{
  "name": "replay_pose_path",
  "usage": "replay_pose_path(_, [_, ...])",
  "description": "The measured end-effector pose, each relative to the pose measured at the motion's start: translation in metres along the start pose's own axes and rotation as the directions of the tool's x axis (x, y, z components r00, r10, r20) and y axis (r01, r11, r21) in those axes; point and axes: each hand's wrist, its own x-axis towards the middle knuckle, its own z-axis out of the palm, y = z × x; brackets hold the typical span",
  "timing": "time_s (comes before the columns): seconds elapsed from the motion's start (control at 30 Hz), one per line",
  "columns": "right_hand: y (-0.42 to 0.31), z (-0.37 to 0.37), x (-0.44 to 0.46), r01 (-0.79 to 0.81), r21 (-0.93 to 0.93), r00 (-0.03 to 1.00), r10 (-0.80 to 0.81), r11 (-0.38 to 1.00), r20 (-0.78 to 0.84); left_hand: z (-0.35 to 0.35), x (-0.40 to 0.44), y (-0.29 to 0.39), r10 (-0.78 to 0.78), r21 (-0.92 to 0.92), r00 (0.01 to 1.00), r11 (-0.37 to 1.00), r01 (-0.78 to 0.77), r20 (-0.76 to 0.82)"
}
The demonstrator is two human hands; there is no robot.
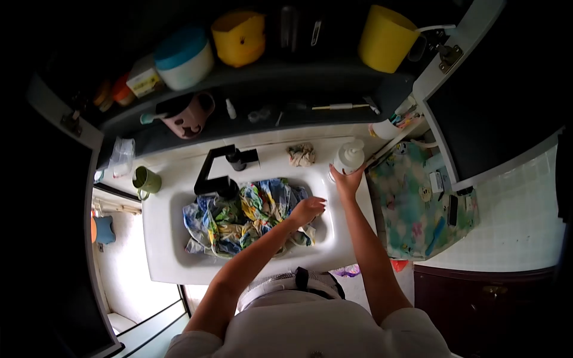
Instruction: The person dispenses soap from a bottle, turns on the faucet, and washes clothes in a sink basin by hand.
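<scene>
On the sink's right rim stands a white pump bottle (349,156). My right hand (346,181) is wrapped round its lower part, thumb on the near left side. Over the right end of the basin hangs my left hand (308,210), palm down, its fingers loosely bent and apart with nothing visible in them. Just below and left of it, a bunched, colourful patterned cloth (250,212) fills much of the white sink (164,262). A black faucet (209,173) reaches over the cloth from the back rim.
A crumpled cloth (301,154) lies on the back rim; a green cup (147,181) stands at the left. Above, shelves hold a pink cup (190,119) and yellow containers (388,39). Open cabinet doors (501,101) flank the sink. A floral-covered surface (406,209) lies right.
</scene>
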Motion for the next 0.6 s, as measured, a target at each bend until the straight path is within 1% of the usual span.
replay_pose_path(0.03, [0.005,0.005,0.015,0.034,-0.045,0.999,-0.034,0.998,0.010,-0.003,0.003,0.000,0.010,0.057,1.000,0.998,-0.010,-0.006])
replay_pose_path(0.13, [0.025,0.022,0.044,-0.002,0.069,0.998,0.006,0.998,-0.068,-0.006,-0.016,-0.005,0.107,-0.012,0.989,0.994,-0.109,-0.102])
replay_pose_path(0.17, [0.035,0.024,0.050,0.016,0.029,0.998,-0.014,0.999,-0.067,-0.010,-0.022,-0.012,0.164,0.082,0.973,0.985,-0.152,-0.161])
replay_pose_path(0.2, [0.031,0.028,0.051,0.030,0.155,0.997,-0.019,0.987,-0.073,-0.014,-0.031,-0.016,0.185,0.144,0.961,0.977,-0.157,-0.208])
replay_pose_path(0.27, [0.015,0.026,0.045,-0.052,0.128,0.998,0.054,0.990,-0.016,-0.019,-0.059,-0.019,0.229,0.263,0.930,0.953,-0.154,-0.286])
replay_pose_path(0.3, [0.027,0.024,0.037,-0.058,0.007,0.998,0.058,0.998,-0.026,-0.022,-0.071,-0.018,0.128,0.320,0.934,0.947,-0.016,-0.333])
replay_pose_path(0.37, [0.066,0.005,0.003,-0.066,-0.230,0.997,0.056,0.971,-0.051,-0.026,-0.097,-0.004,0.199,0.505,0.888,0.862,0.043,-0.414])
replay_pose_path(0.4, [0.059,0.008,-0.027,-0.060,-0.352,0.996,0.031,0.934,-0.087,-0.029,-0.106,0.000,0.243,0.589,0.861,0.804,0.078,-0.446])
replay_pose_path(0.43, [0.037,0.009,-0.059,-0.037,-0.386,0.998,0.050,0.922,0.024,-0.034,-0.111,-0.003,0.265,0.700,0.853,0.698,0.152,-0.450])
replay_pose_path(0.47, [0.007,0.016,-0.091,-0.001,-0.369,0.987,0.061,0.929,0.151,-0.039,-0.114,-0.006,0.345,0.791,0.832,0.588,0.170,-0.435])
replay_pose_path(0.5, [-0.004,0.024,-0.120,0.046,-0.362,0.942,0.080,0.931,0.325,-0.045,-0.116,-0.010,0.417,0.864,0.812,0.465,0.194,-0.407])
replay_pose_path(0.53, [-0.011,0.034,-0.143,0.121,-0.287,0.865,0.041,0.950,0.501,-0.050,-0.118,-0.017,0.482,0.917,0.796,0.333,0.220,-0.366])
replay_pose_path(0.57, [-0.009,0.043,-0.158,0.258,-0.241,0.708,-0.014,0.936,0.706,-0.060,-0.119,-0.032,0.429,0.916,0.828,0.332,0.227,-0.361])
replay_pose_path(0.6, [-0.011,0.054,-0.172,0.477,-0.229,0.580,-0.108,0.849,0.807,-0.071,-0.124,-0.044,0.417,0.929,0.843,0.287,0.235,-0.341])
